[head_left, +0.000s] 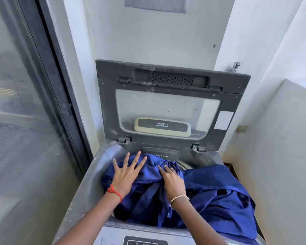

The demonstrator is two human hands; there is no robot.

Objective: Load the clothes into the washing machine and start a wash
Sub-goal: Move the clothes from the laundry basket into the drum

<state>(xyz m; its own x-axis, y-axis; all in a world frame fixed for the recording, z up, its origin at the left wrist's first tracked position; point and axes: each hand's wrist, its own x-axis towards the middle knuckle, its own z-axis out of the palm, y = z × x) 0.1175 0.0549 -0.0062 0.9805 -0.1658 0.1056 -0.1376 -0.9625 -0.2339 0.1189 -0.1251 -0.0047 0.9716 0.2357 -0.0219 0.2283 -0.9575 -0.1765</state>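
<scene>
A grey top-loading washing machine (88,184) stands below me with its lid (166,103) raised upright. Dark blue clothes (210,191) fill the tub opening and spill over its right and front rim. My left hand (125,174), a red thread at the wrist, lies flat with spread fingers on the left of the pile. My right hand (171,179), wearing a thin bracelet, rests on the middle of the pile with its fingers pushed into a fold of cloth. The drum underneath is hidden.
A detergent flap (163,153) sits at the tub's back edge. Part of the control panel (143,242) shows at the bottom. A glass sliding door (25,121) runs on the left, a white wall (281,156) on the right, a tap (235,67) behind the lid.
</scene>
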